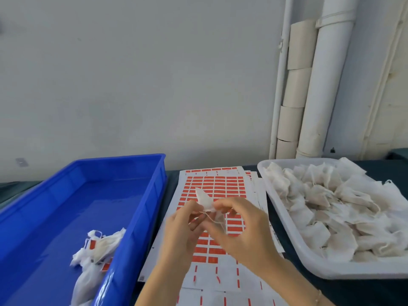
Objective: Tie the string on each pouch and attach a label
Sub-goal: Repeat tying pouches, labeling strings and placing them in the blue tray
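both hands (220, 226) pinch small white pouch (204, 200), thin string (213, 218) dangling

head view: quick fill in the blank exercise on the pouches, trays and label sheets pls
1. The labelled pouches lie in a bin coloured ____.
2. The unlabelled pouches are heaped in a tray coloured ____.
3. The label sheets lie ____ the bin and the tray.
4. The left hand and right hand together hold ____ pouch above the sheets.

Missing words: blue; white; between; one
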`<state>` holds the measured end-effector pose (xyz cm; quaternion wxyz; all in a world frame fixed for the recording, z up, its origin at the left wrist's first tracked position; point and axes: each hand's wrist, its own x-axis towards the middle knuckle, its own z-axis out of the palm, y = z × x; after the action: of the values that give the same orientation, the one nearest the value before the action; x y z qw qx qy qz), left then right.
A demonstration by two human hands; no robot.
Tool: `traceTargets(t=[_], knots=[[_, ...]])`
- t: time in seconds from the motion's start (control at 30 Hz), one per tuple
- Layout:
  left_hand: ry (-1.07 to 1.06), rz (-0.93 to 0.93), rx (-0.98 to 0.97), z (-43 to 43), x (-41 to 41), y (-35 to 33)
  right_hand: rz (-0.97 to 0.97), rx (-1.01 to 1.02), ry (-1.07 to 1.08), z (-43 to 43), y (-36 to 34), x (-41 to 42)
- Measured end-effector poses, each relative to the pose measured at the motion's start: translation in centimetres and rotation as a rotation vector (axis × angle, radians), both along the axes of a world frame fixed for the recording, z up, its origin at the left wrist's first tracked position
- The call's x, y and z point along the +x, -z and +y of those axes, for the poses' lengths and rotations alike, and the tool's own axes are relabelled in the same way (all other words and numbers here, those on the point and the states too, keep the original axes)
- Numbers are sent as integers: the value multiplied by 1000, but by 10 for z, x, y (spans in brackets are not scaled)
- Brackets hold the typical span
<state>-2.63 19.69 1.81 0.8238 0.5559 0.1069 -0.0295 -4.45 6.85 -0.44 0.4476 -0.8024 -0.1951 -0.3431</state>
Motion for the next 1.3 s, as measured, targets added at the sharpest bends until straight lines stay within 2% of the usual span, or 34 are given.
traceTargets(t=[0.17, 0.27, 0.33, 0.4, 0.47, 0.5, 0.57, 0.63, 0.73, 0.93, 1.07, 1.3], knots=[[-36, -22, -106, -12, -5, 8, -173, -163, 222, 8, 10, 5], [-43, -32, -88, -14, -5, 12, -230, -212, 237, 4, 12, 10], [-30, -45, -74, -14, -5, 15, -135, -126, 174, -2, 10, 11], [-70, -76, -30, -13, -6, 19, 58, 62, 68, -7, 4, 10], [-134, -123, 219, -11, -6, 23, 215, 175, -11, -13, 1, 12], [-139, -152, 346, -10, -7, 23, 266, 202, -42, -16, 1, 13], [-57, -220, 465, -7, -7, 22, 332, 242, -110, -19, -1, 14], [22, -251, 501, -6, -8, 22, 381, 276, -166, -22, -2, 15], [-6, -290, 520, -8, -7, 24, 432, 261, -177, -25, -3, 15], [-48, -174, 469, -12, -4, 29, 320, 30, 48, -30, -5, 14], [-19, -120, 467, -18, -2, 29, 165, -147, 110, -25, -6, 14], [100, -290, 444, -18, -8, 23, 87, -107, 139, -21, -12, 15]])
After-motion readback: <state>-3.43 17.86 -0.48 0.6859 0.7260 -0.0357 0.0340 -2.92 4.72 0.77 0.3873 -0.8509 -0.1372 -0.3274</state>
